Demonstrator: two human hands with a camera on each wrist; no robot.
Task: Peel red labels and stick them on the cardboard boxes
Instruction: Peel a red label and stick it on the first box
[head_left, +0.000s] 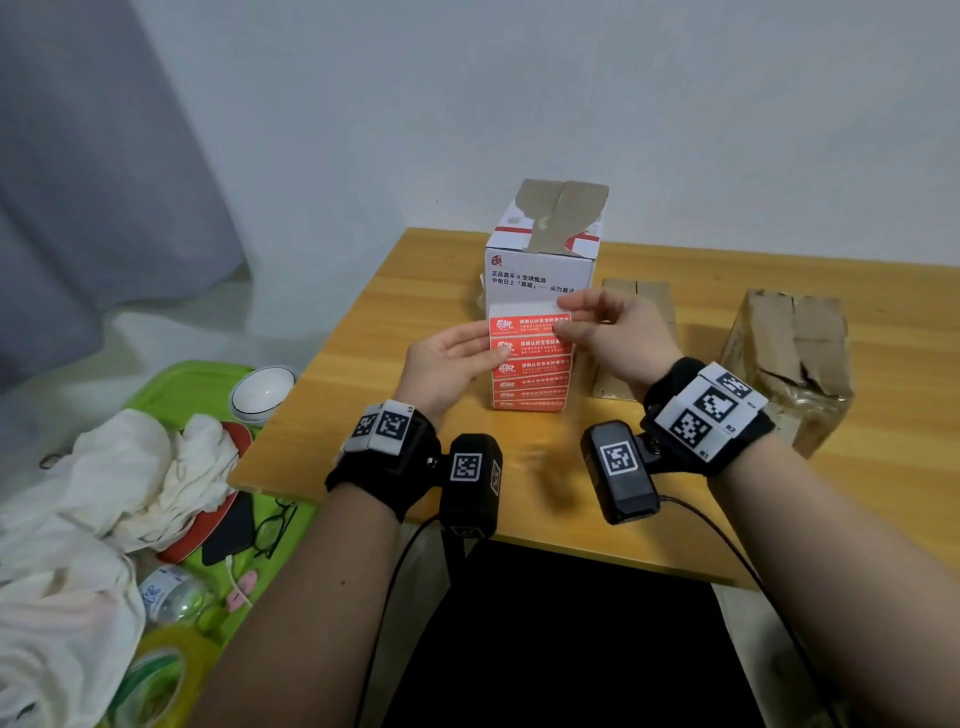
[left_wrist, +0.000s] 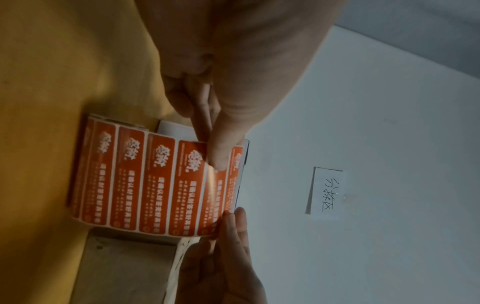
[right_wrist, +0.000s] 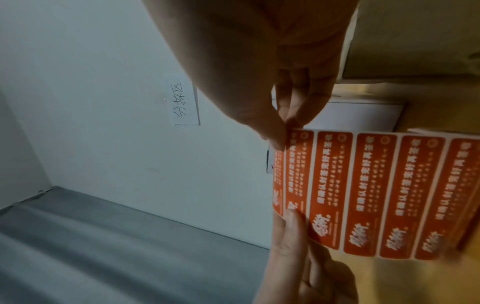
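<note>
We look down at a yellow wooden table (head_left: 363, 332) set against a pale wall (head_left: 519, 93), with a grey curtain (head_left: 88, 171) hanging at the far left. Beside the table's left edge sits a green tray (head_left: 171, 384) heaped with white cloth (head_left: 119, 483), a white bowl (head_left: 262, 392), a pair of glasses (head_left: 275, 525) and a plastic bottle (head_left: 174, 595). On the table, the largest thing is a tall white box (head_left: 540, 260) with printed text and torn brown tape across its top, standing upright near the far edge. To its right lies a flat cardboard box (head_left: 636, 306), partly hidden by our right hand, and further right stands a battered brown cardboard box (head_left: 784, 358). In front of the white box we hold up a strip of red labels (head_left: 530, 358), several stacked rows on white backing, its lower end reaching down to the table. Our left hand (head_left: 447, 364) grips the strip's left edge, the thumb pressed on the front and the fingers behind it. Our right hand (head_left: 608, 327) pinches the upper right corner of the strip, thumb and forefinger together on it and the other fingers loosely spread. In the wrist views the top label curls slightly away from the backing at that pinched corner. Both wrists wear black straps carrying cameras and square black-and-white markers. A small white note (left_wrist: 326, 193) with handwritten characters is stuck to the wall.
</note>
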